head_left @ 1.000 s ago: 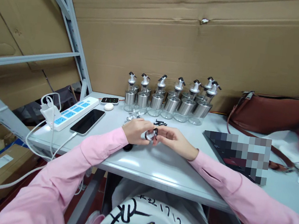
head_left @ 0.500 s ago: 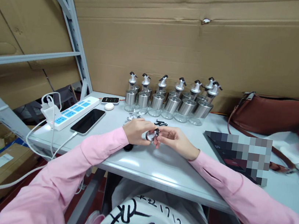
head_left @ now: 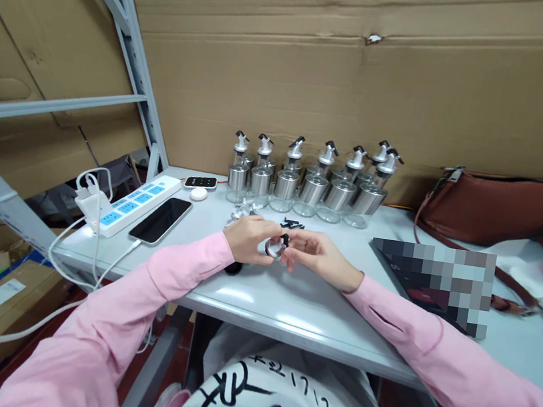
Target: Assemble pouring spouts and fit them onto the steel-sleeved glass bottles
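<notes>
My left hand is closed around a silver pour spout, a bottle top like those on the bottles behind. On the spout's right side, the thumb and fingers of my right hand pinch a small black lever. Whether the lever is fastened to the spout cannot be made out. Several loose black levers lie just beyond my hands. Silver spout pieces are piled behind my left hand, which partly covers them. Below my left wrist, a black round part shows only in part.
Glass bottles with steel sleeves stand in rows along the cardboard wall. To the left are a phone, a power strip and cables. A blurred-out dark item and a brown bag lie right.
The silver spout has turned slightly in my fingers, and its round rim shows more now. Both hands have stayed in nearly the same place, gripping it.
</notes>
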Tool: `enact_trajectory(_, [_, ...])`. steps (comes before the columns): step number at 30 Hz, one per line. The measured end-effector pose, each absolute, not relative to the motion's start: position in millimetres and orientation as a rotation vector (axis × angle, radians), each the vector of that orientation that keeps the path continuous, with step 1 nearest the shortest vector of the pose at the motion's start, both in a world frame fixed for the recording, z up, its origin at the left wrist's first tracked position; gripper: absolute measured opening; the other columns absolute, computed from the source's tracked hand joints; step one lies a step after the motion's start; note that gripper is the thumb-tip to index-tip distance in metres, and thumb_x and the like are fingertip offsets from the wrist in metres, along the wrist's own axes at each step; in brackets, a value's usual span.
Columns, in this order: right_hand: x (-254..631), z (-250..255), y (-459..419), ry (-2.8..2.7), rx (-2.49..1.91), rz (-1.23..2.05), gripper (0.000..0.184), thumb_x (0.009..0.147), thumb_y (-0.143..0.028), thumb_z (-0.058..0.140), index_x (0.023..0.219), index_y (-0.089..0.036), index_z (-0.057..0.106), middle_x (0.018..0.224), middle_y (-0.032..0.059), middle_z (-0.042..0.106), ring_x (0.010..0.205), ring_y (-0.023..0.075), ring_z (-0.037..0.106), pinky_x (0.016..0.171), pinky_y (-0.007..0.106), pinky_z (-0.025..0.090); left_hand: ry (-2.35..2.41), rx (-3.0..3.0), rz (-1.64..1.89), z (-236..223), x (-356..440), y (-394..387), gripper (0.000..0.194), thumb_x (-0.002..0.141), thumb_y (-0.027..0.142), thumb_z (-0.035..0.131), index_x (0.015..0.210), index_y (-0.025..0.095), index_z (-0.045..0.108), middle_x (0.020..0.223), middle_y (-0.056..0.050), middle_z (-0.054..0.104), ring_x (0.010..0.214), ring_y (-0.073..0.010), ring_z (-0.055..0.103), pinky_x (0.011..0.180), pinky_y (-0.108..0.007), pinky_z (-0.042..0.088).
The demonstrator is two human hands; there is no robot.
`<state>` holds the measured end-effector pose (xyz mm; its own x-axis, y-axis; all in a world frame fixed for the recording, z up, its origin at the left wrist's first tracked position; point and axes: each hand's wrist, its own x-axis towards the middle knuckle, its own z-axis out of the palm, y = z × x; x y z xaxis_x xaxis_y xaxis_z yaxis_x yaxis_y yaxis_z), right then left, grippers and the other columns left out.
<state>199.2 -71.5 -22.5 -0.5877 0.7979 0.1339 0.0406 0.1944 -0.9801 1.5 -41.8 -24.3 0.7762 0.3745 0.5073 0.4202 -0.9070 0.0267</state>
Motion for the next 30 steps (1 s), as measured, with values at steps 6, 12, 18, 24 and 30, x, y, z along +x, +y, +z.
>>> enact_trajectory(6, [199.2,-23.6,-70.6,-1.81,-0.769,1.447,0.032,0.073,-0.04,0.068,0.093,-0.016,0.063,0.068,0.0013,0.067,0.05,0.0106,0.057,0.052,0.026,0.048,-0.659,-2.867,-0.81,-25.6,0.8,-41.0,0.026,0.066,0.026,0.064,0.087,0.016,0.053,0.079,-0.002,0.065,0.07,-0.0152,0.061,0.07,-0.026,0.046])
enact_trajectory(12, [196.8,-18.2,-74.0,-1.841,-0.845,1.347,0.024,0.069,-0.032,0.071,0.085,-0.017,0.06,0.061,-0.0027,0.062,0.045,0.0079,0.05,0.048,0.024,0.042,-0.651,-2.893,-0.867,-25.5,1.9,-42.5,0.042,0.067,0.025,0.064,0.106,0.016,0.051,0.084,-0.002,0.067,0.074,-0.0151,0.063,0.073,-0.025,0.046])
enact_trajectory(18, [198.9,-15.8,-70.7,-1.795,-0.912,1.217,0.033,0.068,-0.04,0.072,0.087,-0.018,0.057,0.052,-0.0068,0.052,0.044,0.0088,0.047,0.048,0.024,0.038,-0.619,-2.88,-0.946,-26.0,1.7,-42.3,0.041,0.073,0.02,0.055,0.113,0.015,0.046,0.094,-0.003,0.067,0.062,-0.0107,0.061,0.075,-0.026,0.046])
enact_trajectory(24, [200.9,-15.9,-66.5,-1.771,-0.857,1.161,0.036,0.07,-0.048,0.069,0.085,-0.018,0.056,0.061,-0.0035,0.055,0.051,0.009,0.048,0.053,0.025,0.038,-0.553,-2.775,-1.038,-25.3,0.9,-40.6,0.035,0.078,0.019,0.048,0.112,0.014,0.045,0.098,-0.004,0.067,0.058,-0.0099,0.059,0.076,-0.029,0.046])
enact_trajectory(30, [200.1,-19.8,-66.7,-1.764,-0.789,1.101,0.033,0.075,-0.05,0.064,0.084,-0.02,0.055,0.071,-0.0008,0.056,0.065,0.0128,0.052,0.066,0.028,0.043,-0.626,-2.834,-0.939,-23.5,1.0,-40.3,0.033,0.082,0.024,0.046,0.113,0.015,0.046,0.095,-0.004,0.068,0.065,-0.012,0.061,0.079,-0.029,0.045])
